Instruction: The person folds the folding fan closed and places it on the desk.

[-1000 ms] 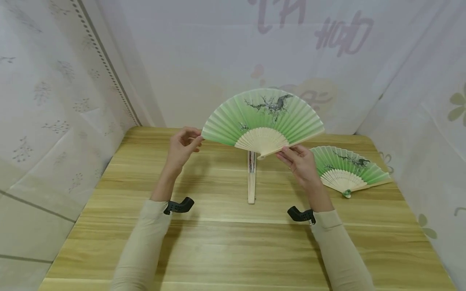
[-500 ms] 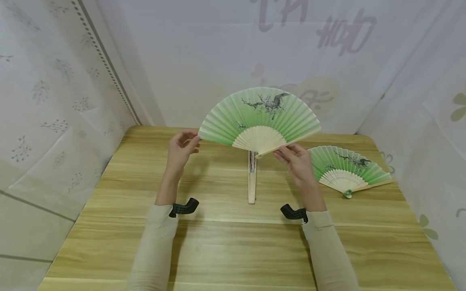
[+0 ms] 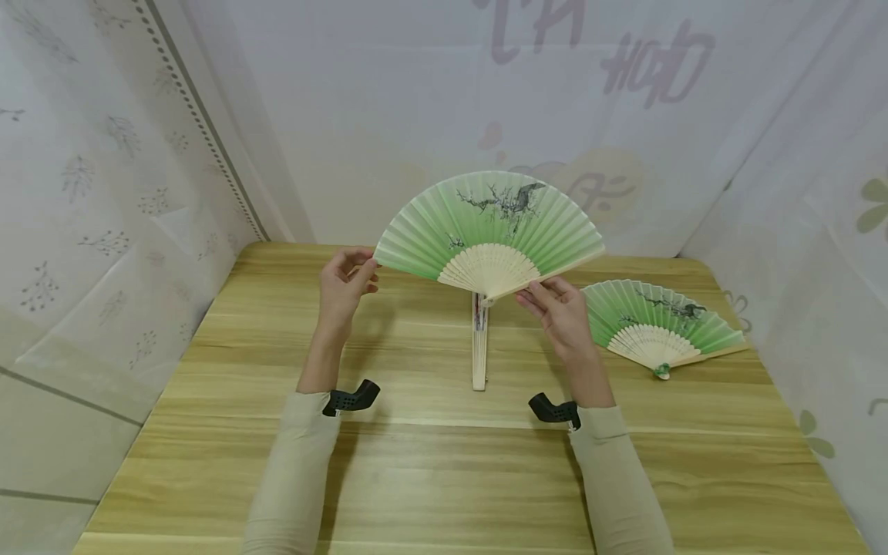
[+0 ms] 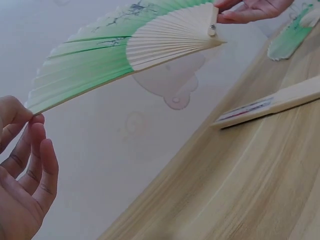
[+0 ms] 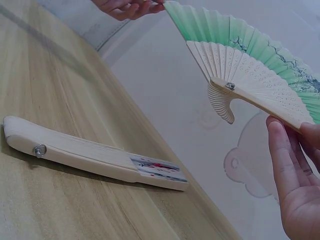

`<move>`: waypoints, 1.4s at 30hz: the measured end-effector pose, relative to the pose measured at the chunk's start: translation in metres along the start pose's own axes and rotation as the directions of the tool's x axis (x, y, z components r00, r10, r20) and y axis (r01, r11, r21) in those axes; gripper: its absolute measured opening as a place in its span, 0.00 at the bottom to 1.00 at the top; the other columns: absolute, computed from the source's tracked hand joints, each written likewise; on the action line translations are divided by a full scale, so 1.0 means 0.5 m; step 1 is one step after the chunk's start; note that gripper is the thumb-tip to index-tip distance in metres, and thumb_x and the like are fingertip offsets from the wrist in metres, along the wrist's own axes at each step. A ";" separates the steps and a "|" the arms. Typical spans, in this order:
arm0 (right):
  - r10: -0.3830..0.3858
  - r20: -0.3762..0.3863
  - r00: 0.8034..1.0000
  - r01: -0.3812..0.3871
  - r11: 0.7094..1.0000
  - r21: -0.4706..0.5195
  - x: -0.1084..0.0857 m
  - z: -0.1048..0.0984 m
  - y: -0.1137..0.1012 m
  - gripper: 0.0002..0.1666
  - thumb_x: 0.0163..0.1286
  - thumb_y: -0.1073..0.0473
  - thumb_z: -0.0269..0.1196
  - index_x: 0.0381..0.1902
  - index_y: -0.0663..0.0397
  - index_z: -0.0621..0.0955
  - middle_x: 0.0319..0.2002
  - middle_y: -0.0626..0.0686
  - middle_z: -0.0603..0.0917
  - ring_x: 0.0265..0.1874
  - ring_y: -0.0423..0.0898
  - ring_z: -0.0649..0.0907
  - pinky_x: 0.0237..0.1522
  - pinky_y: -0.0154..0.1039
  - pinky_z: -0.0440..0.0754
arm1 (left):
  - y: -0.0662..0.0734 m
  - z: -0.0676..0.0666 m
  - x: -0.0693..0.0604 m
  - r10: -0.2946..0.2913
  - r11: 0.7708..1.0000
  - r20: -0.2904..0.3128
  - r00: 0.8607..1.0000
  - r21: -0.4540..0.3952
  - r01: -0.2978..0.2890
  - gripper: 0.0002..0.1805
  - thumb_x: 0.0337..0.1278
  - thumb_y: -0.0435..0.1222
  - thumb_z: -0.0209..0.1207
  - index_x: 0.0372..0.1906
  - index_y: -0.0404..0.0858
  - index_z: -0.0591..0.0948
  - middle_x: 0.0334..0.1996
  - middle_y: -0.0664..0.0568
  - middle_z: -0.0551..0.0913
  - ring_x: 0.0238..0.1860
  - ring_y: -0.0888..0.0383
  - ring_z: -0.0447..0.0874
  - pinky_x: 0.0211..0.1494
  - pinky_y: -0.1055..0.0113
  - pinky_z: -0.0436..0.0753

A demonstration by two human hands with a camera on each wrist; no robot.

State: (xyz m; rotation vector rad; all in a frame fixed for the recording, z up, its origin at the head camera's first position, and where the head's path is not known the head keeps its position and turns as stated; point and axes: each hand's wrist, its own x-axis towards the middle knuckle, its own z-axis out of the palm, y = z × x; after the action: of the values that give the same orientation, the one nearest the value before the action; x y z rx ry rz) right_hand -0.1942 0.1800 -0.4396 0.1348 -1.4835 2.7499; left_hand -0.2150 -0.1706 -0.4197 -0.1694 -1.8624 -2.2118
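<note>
As the left hand (image 3: 343, 285) pinches a raised green fan (image 3: 486, 220), near nine o'clock, right hand (image 3: 563, 317) grips it near five, folded fan (image 3: 479, 351) at six.

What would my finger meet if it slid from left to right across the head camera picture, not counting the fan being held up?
The person's left grip, then the folded fan, then the right grip, then the open green fan on the table.
</note>
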 end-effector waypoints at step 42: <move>-0.079 0.068 0.995 0.090 0.980 -0.176 -0.002 0.017 0.015 0.13 0.72 0.73 0.63 0.50 0.81 0.79 0.39 0.61 0.86 0.37 0.51 0.87 0.46 0.45 0.86 | 0.039 0.064 0.045 0.058 0.992 0.116 0.992 0.102 -0.070 0.10 0.72 0.31 0.59 0.51 0.30 0.79 0.41 0.38 0.79 0.35 0.47 0.80 0.33 0.66 0.83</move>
State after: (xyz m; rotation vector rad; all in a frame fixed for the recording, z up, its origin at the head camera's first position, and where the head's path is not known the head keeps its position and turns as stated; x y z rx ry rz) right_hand -0.1929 0.1685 -0.4414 0.2744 -1.6887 2.5534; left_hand -0.2337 -0.1449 -0.3898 -0.3362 -1.9981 -2.0951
